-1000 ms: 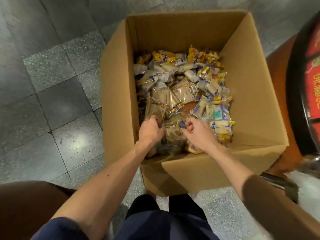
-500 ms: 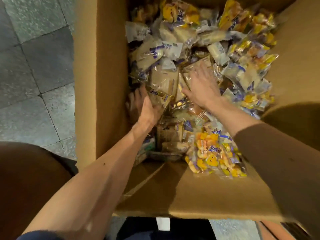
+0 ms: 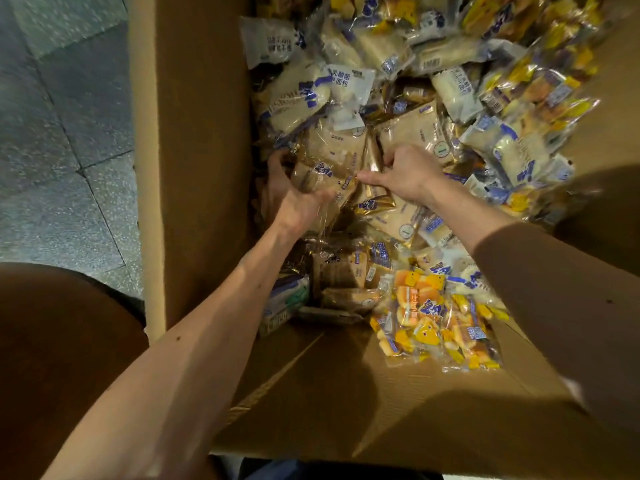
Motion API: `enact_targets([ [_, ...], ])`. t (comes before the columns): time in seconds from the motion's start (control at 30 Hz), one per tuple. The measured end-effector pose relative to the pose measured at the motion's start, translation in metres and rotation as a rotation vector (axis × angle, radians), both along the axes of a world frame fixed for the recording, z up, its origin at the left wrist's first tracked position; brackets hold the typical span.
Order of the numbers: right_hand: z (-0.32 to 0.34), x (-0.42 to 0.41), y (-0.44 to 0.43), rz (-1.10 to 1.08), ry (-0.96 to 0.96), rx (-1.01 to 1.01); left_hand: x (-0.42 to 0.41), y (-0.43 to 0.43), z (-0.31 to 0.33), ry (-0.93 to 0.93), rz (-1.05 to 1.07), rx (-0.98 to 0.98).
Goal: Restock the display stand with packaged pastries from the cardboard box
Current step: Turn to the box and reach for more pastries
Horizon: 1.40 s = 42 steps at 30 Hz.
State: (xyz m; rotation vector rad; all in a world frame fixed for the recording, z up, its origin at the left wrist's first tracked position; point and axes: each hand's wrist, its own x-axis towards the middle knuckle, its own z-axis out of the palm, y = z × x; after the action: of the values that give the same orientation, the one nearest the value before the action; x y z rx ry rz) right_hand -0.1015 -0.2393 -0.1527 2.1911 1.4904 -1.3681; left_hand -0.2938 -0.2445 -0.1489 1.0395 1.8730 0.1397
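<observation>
Inside box (image 3: 194, 168): left hand (image 3: 291, 199), right hand (image 3: 405, 174) hold tan packets (image 3: 329, 157); pile (image 3: 450, 81) crowding.

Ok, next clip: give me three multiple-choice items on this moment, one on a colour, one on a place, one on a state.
1. What colour is the floor beside the cardboard box?
A. Red
B. Grey
C. White

2. Where do the orange-and-yellow packets lie?
A. On the floor
B. On a shelf
C. In the box, at its near right corner

3. What is the left hand doing?
A. Gripping tan packets inside the box
B. Lying flat on the floor
C. Hanging idle outside the box

Key: B, grey speckled tiles show left of the box; C, they lie by the near wall on the right side; A, its fingers curl round the packets.
</observation>
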Motion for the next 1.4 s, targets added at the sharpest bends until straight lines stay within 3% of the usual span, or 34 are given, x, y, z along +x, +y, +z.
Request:
enact_targets([
  [0.17,0.004,-0.006,-0.001,-0.088,0.133,-0.079,-0.004,-0.007,0.012,-0.183,0.086,-0.103],
  [0.27,0.003,-0.01,-0.006,-0.248,0.28,-0.15,-0.009,-0.016,0.02,-0.222,0.074,-0.119],
  [0.43,0.01,-0.005,-0.028,-0.5,0.362,-0.221,-0.015,-0.043,0.043,-0.309,0.046,-0.15],
  [0.67,0.055,-0.003,-0.078,-0.995,0.614,-0.323,-0.019,-0.074,0.086,-0.408,0.206,-0.158],
  [0.77,0.081,0.001,-0.094,-1.095,0.721,-0.326,-0.019,-0.087,0.111,-0.423,0.248,-0.145],
  [1.0,0.16,-0.011,-0.118,-1.075,0.901,-0.232,-0.037,-0.127,0.187,-0.478,0.343,-0.029],
  [1.13,0.202,-0.028,-0.143,-0.904,0.969,-0.305,-0.061,-0.162,0.222,-0.404,0.357,0.026],
  [1.4,0.28,-0.123,-0.193,-0.481,1.085,-0.334,-0.148,-0.263,0.289,-0.462,0.587,0.226],
])
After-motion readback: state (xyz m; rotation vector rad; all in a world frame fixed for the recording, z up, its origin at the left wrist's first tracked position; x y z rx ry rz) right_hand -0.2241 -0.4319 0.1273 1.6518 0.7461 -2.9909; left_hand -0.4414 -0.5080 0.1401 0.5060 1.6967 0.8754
